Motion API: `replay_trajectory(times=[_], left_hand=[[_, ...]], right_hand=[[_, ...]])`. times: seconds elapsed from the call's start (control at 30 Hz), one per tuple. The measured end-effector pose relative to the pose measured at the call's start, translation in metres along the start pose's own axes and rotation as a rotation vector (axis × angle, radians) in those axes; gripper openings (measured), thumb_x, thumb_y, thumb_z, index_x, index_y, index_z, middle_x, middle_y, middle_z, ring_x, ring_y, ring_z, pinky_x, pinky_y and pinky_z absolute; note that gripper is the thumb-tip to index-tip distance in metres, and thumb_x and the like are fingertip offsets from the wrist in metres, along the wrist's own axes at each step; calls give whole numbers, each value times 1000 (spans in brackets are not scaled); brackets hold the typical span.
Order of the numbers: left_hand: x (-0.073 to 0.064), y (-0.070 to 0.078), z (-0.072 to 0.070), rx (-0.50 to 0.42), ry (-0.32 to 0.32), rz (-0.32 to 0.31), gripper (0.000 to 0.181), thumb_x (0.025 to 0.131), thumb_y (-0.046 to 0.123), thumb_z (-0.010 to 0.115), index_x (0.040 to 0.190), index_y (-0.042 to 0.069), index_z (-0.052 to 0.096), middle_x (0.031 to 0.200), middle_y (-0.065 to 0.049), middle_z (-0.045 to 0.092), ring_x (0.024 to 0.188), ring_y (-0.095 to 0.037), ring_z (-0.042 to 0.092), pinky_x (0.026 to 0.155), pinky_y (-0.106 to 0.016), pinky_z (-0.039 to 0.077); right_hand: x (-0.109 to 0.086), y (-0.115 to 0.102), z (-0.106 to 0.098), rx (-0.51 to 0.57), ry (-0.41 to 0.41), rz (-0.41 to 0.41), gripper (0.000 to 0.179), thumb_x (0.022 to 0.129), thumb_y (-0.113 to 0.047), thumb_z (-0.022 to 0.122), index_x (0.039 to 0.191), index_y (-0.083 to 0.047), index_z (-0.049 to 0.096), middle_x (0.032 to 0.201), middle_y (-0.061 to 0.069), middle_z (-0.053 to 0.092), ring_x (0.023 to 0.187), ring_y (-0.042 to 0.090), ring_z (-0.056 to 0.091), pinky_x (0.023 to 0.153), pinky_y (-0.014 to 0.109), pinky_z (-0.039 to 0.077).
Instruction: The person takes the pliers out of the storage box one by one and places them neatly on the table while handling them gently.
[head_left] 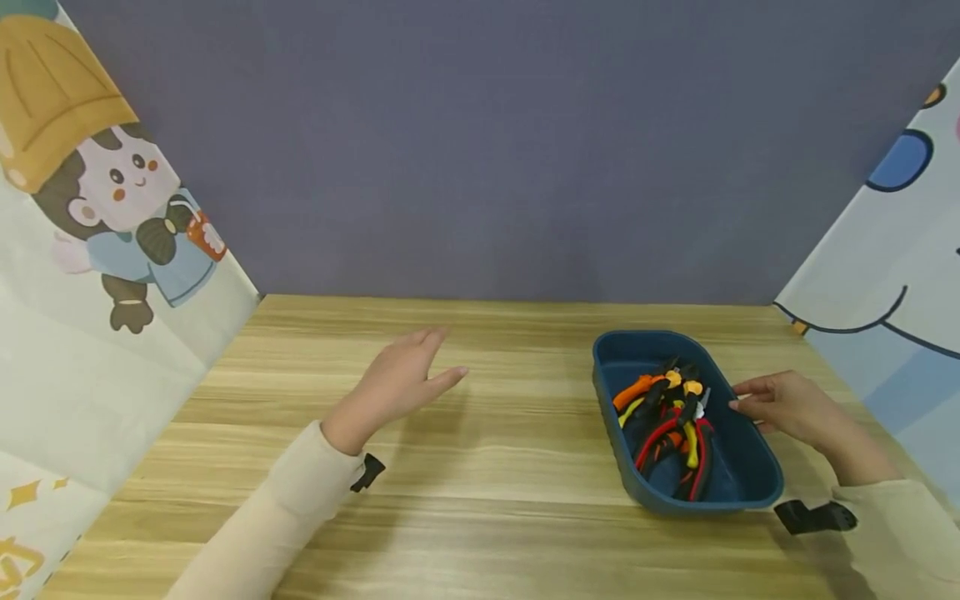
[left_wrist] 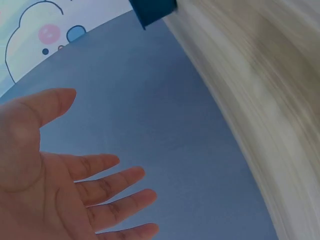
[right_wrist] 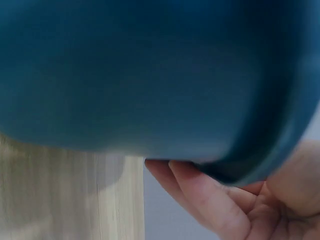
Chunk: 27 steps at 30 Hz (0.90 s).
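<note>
Head view: the right hand [head_left: 795, 408] pinches the rim of a blue bin [head_left: 738, 475]; pliers [head_left: 660, 433] lie inside, just left of that grip; well apart, farther left, the left hand [head_left: 393, 379] hovers released, fingers extended, above the tabletop [head_left: 487, 542]

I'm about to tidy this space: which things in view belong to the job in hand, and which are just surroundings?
Job in hand:
blue bin, held at its rim by the right hand
pliers inside it

Just surroundings:
wood-grain tabletop
grey backdrop
cartoon-printed side panels
</note>
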<state>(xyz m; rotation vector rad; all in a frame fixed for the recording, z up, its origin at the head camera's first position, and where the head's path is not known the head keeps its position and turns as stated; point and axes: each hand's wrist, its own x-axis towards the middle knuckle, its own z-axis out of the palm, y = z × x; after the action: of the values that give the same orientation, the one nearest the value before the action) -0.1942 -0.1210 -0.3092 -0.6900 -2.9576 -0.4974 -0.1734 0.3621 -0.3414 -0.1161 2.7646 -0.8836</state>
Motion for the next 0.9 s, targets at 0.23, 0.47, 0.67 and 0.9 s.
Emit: replay_trajectory(times=[0.23,0.47,0.67,0.9], left_hand=[[7,12,1,-32,-14,0,72,93,48,51,144,1,33,145,-18,39,133,-35,37,108,-47,28],[16,28,6,-50,-50,16,73,94,47,51,144,-1,32,146,-18,37,134,-34,35,109,-44,27],[24,48,10,-61,-80,52,74,93,49,51,144,-2,32,146,-18,36,135,-32,34,110,-42,26],[30,64,13,-68,-113,67,75,94,50,49,143,-3,32,147,-17,35,136,-32,33,111,-41,25]], right_hand=[[1,3,1,4,4,3,48,95,-17,56,122,21,47,105,33,62,84,31,67,66,36,55],[4,4,1,14,-8,9,48,95,-17,55,122,22,46,105,33,62,85,32,66,66,37,55],[4,3,0,2,-7,-1,45,95,-15,54,121,21,47,105,32,63,86,32,66,66,36,55],[1,3,1,1,-8,-3,46,96,-16,54,122,21,47,105,33,62,87,33,66,67,36,55]])
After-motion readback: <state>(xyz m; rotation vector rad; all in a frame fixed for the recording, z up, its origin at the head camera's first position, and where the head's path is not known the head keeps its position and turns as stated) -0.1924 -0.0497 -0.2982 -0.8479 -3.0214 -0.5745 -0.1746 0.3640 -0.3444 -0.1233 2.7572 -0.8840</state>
